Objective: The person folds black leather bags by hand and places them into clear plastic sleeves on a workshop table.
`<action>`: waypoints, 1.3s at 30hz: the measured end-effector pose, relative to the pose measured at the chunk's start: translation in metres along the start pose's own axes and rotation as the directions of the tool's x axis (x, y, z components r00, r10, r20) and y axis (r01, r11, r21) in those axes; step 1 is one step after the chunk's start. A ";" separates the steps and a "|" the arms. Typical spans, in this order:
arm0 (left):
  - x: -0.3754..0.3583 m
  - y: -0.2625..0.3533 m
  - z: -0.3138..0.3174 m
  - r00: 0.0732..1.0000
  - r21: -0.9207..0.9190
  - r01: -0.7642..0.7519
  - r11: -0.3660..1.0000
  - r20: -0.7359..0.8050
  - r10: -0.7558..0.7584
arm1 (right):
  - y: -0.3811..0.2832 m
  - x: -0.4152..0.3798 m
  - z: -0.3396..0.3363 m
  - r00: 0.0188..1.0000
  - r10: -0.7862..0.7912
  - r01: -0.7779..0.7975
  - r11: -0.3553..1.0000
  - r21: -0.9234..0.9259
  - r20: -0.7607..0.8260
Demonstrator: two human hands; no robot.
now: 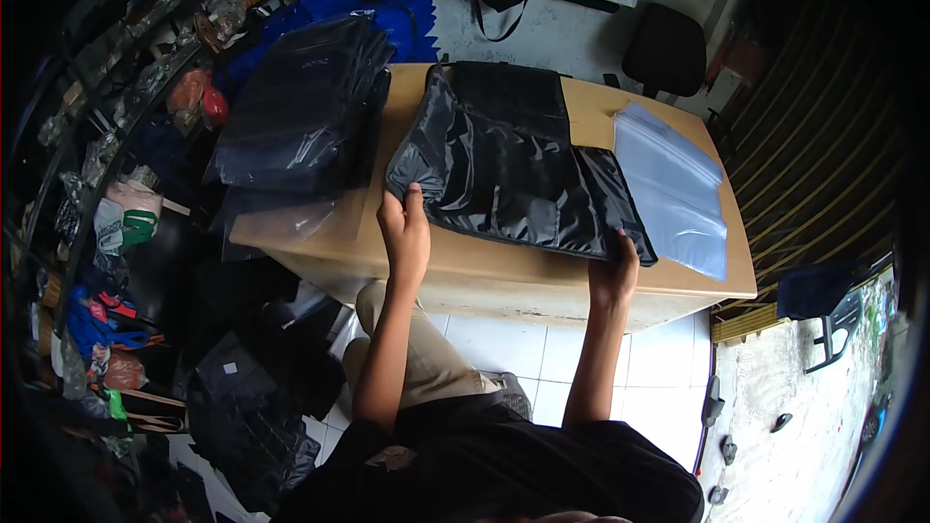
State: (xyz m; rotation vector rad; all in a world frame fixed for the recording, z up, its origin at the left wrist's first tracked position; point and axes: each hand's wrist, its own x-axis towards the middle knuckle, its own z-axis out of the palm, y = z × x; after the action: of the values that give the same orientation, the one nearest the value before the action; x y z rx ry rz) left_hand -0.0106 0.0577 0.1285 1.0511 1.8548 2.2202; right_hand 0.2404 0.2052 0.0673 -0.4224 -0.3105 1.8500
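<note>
A shiny black fabric piece (513, 179) lies spread over the wooden table, its near edge held up at two corners. My left hand (405, 232) grips the near left corner, thumb on top. At the near right corner, my right hand (616, 266) pinches the edge. Behind the fabric lies a darker black section (509, 97), seemingly part of it or beneath it. Clear plastic bags (673, 194) lie flat to the right. On the left is a pile of dark items in clear plastic (295, 111).
The wooden table (475, 250) stands before me. Crowded shelves (116, 136) line the left. Black bags (252, 416) lie on the floor at lower left. Beyond the table are a dark chair (666, 48) and a blue bag (402, 24). A folding metal gate (814, 165) is at right.
</note>
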 end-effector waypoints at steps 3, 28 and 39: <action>-0.001 -0.007 -0.008 0.998 -0.007 0.023 1.000 -0.054 -0.024 | -0.001 -0.006 -0.002 0.995 -0.001 -0.004 0.999 -0.049 -0.102; -0.022 -0.052 -0.048 0.346 0.258 -0.863 0.434 0.928 0.139 | -0.010 -0.024 0.025 0.546 0.607 0.834 -0.464 -0.299 0.578; -0.019 -0.013 -0.083 0.588 0.053 -0.483 0.874 0.759 0.278 | -0.015 -0.046 -0.001 0.439 0.255 0.898 -0.152 -0.413 0.861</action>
State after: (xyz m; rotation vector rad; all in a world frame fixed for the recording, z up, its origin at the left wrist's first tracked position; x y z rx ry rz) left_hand -0.0453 -0.0180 0.1048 2.1759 1.6164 1.2922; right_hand 0.2664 0.1662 0.0787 -0.2810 -2.3350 0.4970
